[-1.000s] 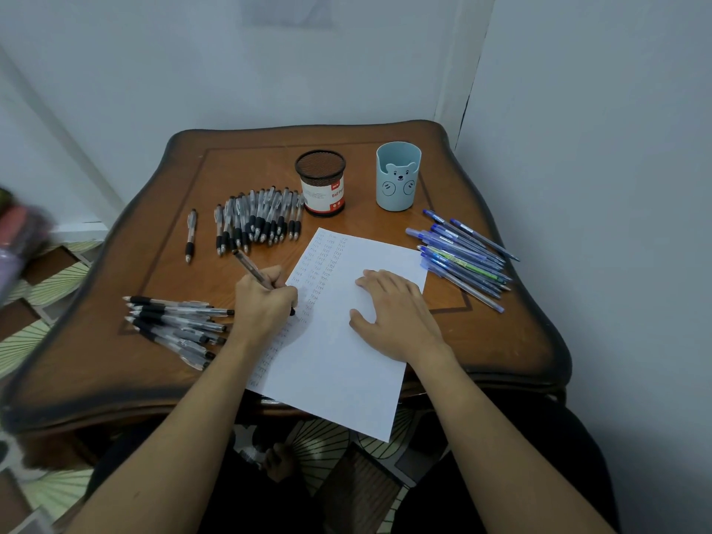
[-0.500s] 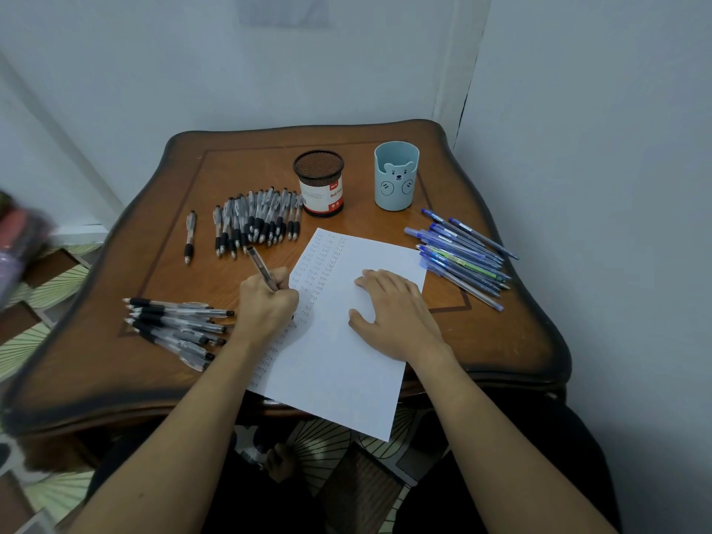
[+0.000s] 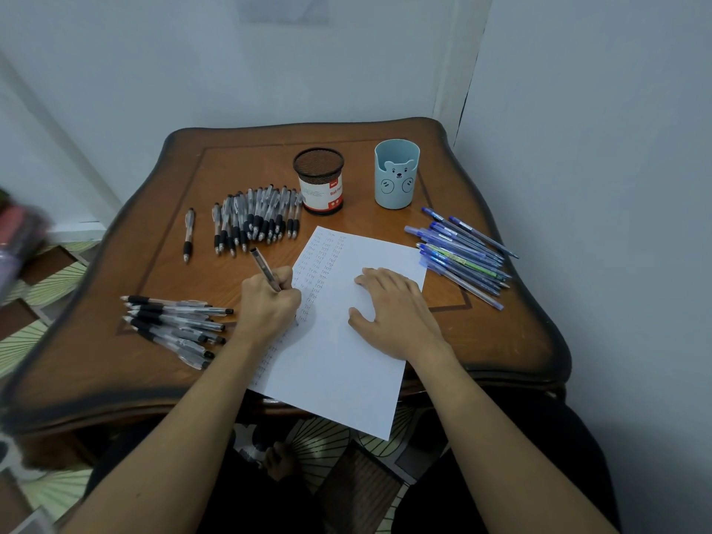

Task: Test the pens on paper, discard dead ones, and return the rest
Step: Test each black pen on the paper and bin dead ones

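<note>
One view only, head cam. Item 1, change vs. approx. 1 s back: left hand (image 3: pixel 269 306) gripping pen (image 3: pixel 266 269) in writing hold, tip end down at left side of paper (image 3: pixel 346 360), tip itself hidden under fingers; barrel top now a bit further right and steeper than before, fist nudged slightly up the sheet. Reads as a test stroke in progress; no verdict on ink yet, fresh mark covered by the hand. Right hand (image 3: pixel 393 314): flat, fingers straight, pressing the paper, same spot as before. Sheet angled, near corner overhanging edge of table (image 3: pixel 501 341); columns of small tally-like marks down left part, so prob. many pens tested already. Item 2, containers: black mesh cup (image 3: pixel 319 163) w/ red-white label, upright at back centre, no pens poking out, looks empty; blue bear cup (image 3: pixel 397 186) just right of it, upright, nothing above rim, bottom not visible. Nothing returned yet, judging by that. Item 3, loose stock on table: row of black-grip pens (image 3: pixel 254 217) left of mesh cup; single pen (image 3: pixel 188 235) apart, further left; heap of black pens (image 3: pixel 173 325) near side, beside left wrist; fan of blue pens (image 3: pixel 462 256) at right, beyond the sheet. Which heap = dead vs. good: cannot tell.
</note>
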A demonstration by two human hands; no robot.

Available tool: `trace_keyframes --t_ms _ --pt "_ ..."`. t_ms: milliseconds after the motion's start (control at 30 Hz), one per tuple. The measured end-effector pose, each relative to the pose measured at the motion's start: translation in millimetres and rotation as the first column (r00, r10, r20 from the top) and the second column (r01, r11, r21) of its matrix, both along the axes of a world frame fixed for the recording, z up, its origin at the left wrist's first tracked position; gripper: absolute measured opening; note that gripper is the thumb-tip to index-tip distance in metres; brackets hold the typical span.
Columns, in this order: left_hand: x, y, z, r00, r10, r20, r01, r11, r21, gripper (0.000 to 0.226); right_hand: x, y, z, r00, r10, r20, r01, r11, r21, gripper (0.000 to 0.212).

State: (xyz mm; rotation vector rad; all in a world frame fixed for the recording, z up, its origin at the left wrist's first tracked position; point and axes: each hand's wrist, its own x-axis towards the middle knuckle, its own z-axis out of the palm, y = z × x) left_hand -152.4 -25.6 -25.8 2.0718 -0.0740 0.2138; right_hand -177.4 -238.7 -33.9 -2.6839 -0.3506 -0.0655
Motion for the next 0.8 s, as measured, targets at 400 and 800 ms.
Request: trace_keyframes --t_ms 400,800 --pt "-0.2 -0.9 0.2 1.0 -0.013 -0.004 0.013 1.0 0.01 0.042 -0.3 0.6 -0.4 1.0 0.0 0.008 0.0 1.0 0.007 0.054" --pt "-1.2 0.4 -3.1 0.998 -0.062 -0.007 0.062 0.998 -0.018 0.04 0.0 0.5 -0.3 1.0 -0.003 0.009 0.003 1.0 0.003 0.054"
